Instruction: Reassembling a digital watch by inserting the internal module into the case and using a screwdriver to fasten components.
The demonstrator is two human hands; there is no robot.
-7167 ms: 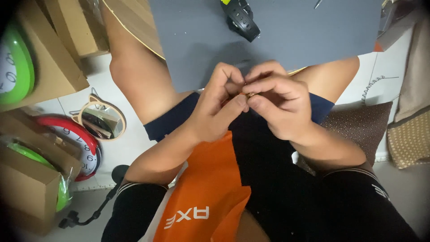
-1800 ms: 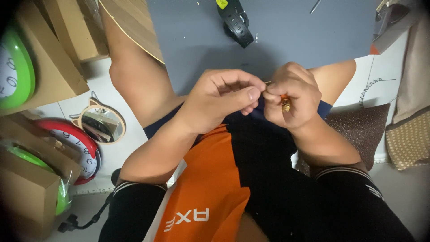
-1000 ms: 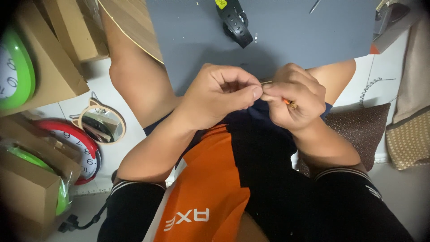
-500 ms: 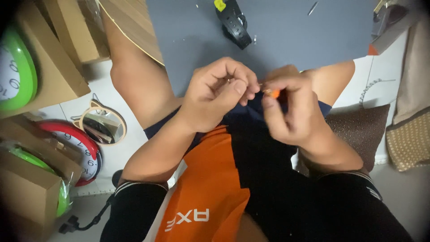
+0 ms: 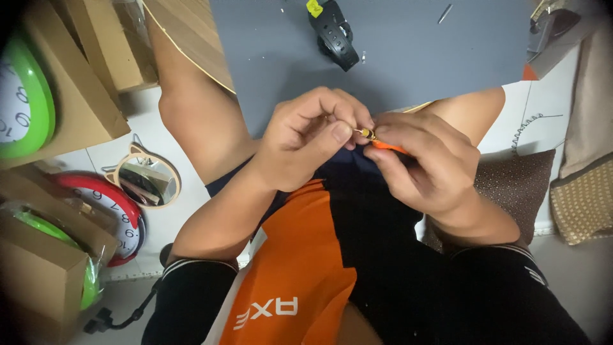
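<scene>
My two hands meet in front of my chest, just below the edge of a grey mat [image 5: 408, 57]. My right hand [image 5: 424, 163] grips a small orange-handled tool [image 5: 389, 146], most of it hidden in the fist. My left hand [image 5: 313, 137] pinches a tiny brass-coloured part [image 5: 366, 133] at the tool's tip between thumb and forefinger. The fingertips of both hands touch around that part.
A black device with a yellow tab [image 5: 333, 29] and a small metal pin [image 5: 445, 13] lie on the mat. At the left are cardboard boxes [image 5: 83, 83], a green clock [image 5: 22, 102], a red clock [image 5: 108, 204] and a cat-shaped mirror [image 5: 143, 179]. A brown cushion [image 5: 517, 185] is at the right.
The hands parted about two seconds ago, with the right hand holding the orange tool alone, then came back together. Now both pinch at the tool's tip.
</scene>
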